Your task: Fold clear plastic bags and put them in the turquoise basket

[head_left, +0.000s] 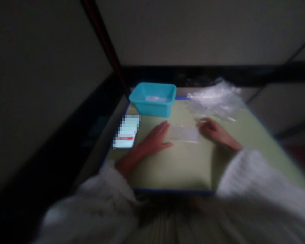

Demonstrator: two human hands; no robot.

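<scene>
A small clear plastic bag (pixel 184 133) lies flat on the pale yellow-green table (pixel 173 169), between my hands. My left hand (pixel 156 138) rests at the bag's left edge, open, with its fingers stretched out and thumb apart. At the bag's upper right corner, my right hand (pixel 210 129) has its fingers curled closed. Blur hides whether they grip the bag's edge or something else.
A turquoise plastic basin (pixel 154 109) with something pale inside stands at the back left. Loose clear plastic bags (pixel 216 98) are heaped at the back right. A phone (pixel 127 131) with a lit screen lies near the left edge. Walls rise behind and left.
</scene>
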